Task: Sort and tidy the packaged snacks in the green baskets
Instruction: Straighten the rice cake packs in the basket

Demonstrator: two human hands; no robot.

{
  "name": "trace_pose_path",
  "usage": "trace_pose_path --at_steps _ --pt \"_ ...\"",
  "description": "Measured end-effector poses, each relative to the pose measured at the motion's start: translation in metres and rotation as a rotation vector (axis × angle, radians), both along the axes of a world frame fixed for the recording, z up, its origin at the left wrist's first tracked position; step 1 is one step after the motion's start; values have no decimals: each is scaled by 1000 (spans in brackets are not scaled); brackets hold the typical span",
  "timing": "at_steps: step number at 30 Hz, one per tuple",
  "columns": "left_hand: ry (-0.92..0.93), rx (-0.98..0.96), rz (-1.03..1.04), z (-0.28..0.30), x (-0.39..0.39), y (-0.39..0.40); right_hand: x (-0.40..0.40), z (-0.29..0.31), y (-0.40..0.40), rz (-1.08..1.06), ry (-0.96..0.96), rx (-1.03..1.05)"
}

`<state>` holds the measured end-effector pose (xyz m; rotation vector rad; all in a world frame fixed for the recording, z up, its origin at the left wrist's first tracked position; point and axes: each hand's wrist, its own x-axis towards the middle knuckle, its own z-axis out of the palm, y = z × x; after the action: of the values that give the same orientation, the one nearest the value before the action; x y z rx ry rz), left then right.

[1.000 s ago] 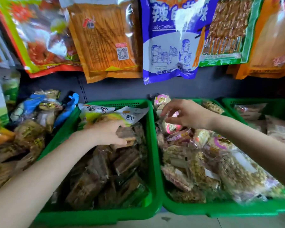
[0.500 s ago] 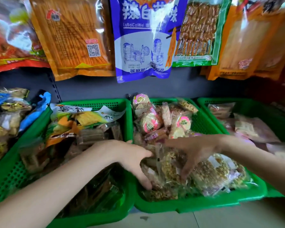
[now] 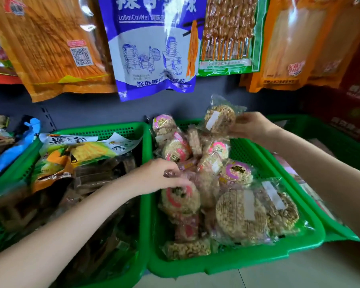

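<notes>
**Middle basket half sorted**

Right hand up at the back of the middle green basket, pinching a clear-wrapped peanut round by its edge, lifted clear of the pile. Left hand down in the same basket, fingers curled over a pink-labelled rice cake. Two large peanut rounds already lying flat at the front right; pink-labelled cakes heaped and tilted at the back and left, probably still to be squared. Left basket holding dark bars under a corn-print bag, seemingly untidied. Right basket barely in view.
</notes>
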<state>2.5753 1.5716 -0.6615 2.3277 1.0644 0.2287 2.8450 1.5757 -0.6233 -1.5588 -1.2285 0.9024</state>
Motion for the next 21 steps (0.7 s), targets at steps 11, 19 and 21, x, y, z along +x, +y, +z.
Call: trace_pose_path --at_steps 11,19,21 --pt "112 572 244 -5 25 14 -25 16 -96 1020 -834 -712" --pt "478 241 -271 -12 60 -17 -8 1 -83 909 -779 -678" --pt "495 272 -236 -18 58 -11 3 9 -85 812 -681 -609"
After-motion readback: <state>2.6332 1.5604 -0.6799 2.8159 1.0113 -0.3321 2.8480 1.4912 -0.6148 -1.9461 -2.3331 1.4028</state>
